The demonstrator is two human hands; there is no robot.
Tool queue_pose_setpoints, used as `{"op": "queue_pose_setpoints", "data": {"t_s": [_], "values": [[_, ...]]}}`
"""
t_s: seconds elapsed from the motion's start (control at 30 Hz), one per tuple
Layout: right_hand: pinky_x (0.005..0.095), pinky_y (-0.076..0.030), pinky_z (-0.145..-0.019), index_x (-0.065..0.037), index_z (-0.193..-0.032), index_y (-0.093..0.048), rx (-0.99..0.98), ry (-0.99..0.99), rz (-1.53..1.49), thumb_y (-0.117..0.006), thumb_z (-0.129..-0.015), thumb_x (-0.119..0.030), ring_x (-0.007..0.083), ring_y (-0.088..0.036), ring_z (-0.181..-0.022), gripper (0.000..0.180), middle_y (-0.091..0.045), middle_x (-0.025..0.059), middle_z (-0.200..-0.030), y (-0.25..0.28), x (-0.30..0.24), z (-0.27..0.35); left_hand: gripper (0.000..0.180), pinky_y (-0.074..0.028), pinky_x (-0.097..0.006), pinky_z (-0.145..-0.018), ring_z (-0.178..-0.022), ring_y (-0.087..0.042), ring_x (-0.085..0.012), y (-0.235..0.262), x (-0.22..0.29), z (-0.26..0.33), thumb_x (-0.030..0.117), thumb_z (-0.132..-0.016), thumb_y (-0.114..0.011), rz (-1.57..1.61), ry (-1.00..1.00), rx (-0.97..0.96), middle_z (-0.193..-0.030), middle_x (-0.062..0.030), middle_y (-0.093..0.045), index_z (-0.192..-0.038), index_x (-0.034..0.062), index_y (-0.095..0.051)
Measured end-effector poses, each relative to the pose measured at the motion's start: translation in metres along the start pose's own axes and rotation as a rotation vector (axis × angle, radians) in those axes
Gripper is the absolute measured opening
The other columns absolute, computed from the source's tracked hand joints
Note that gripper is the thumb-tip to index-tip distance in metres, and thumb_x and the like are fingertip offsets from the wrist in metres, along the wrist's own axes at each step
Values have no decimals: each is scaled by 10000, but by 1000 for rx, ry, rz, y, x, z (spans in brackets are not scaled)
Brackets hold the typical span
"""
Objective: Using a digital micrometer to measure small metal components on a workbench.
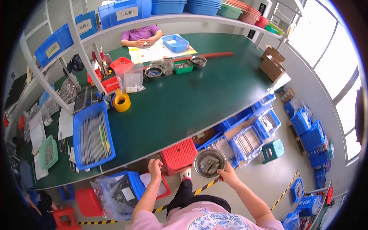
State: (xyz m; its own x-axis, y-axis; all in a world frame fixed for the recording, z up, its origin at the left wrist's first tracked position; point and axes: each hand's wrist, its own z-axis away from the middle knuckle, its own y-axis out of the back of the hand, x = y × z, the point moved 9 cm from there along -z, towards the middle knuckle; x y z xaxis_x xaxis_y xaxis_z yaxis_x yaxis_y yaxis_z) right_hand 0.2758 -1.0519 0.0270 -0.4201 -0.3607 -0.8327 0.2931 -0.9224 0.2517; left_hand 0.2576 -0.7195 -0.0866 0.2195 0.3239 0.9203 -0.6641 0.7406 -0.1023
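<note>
My right hand (229, 174) grips the rim of a round stainless steel bowl (198, 172), thumb over the edge. Several small metal parts (209, 164) lie in the bottom of the bowl, too small to name exactly. The bowl is held in front of my body, off the near edge of the green table. My left hand (155, 168) hangs beside that edge, its fingers curled in, with nothing seen in it. Nearest to it is a red plastic stool (179, 155), just to its right.
The green table (184, 103) bears a blue tray of metal rods (75, 134), yellow tape rolls (122, 102) and two more steel bowls. Blue crates (245, 143) and a teal stool (273, 151) stand right. Across the table sits a person in purple (140, 35).
</note>
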Motion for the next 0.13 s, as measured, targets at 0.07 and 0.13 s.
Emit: {"op": "queue_pose_setpoints", "data": {"t_s": [0.07, 0.13], "values": [[209, -379, -374, -10, -1077, -365, 31, -19, -45, -512, -788, -65, 90, -496, -444, 329, -513, 36, -686, 6, -2, -38, 287, -363, -269, -487, -482, -488, -145, -23, 36, -38, 216, -767, -528, -204, -189, 35, -517, -46, -515, -555, 27, -489], [242, -425, -436, 18, -1090, -366, -73, 55, -24, -548, -766, -86, 117, -533, -482, 385, -533, 63, -668, 0, -11, -86, 376, -346, -315, -475, -413, -411, -202, -47, 79, -68, 269, -779, -545, -693, -351, 121, -461, -57, -509, -503, 17, -497]]}}
